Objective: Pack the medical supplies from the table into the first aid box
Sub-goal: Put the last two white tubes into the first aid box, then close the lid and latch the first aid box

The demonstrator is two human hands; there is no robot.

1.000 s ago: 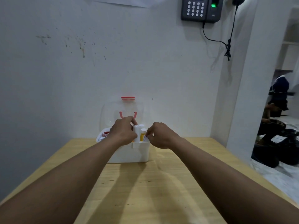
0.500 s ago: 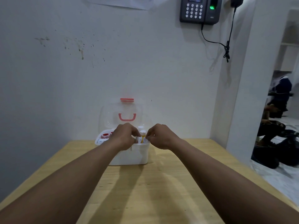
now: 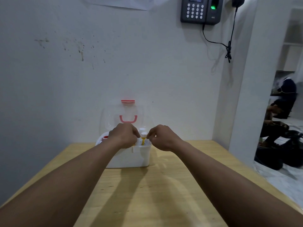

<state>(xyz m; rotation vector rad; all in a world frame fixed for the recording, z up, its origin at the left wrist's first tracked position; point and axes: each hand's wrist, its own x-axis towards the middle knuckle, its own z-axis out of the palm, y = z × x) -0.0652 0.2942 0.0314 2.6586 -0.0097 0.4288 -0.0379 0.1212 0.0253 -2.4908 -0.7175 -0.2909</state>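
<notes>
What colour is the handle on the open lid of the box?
Pinkish red handle on the clear lid, seen in the head view.

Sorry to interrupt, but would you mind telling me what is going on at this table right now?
A person is packing a white first aid box that stands on a wooden table against the wall, its clear lid raised. The left hand and right hand are both at the open top, fingers pinched around small bottles standing inside. A red-capped item sits at the box's left end. No loose supplies show on the table.
</notes>
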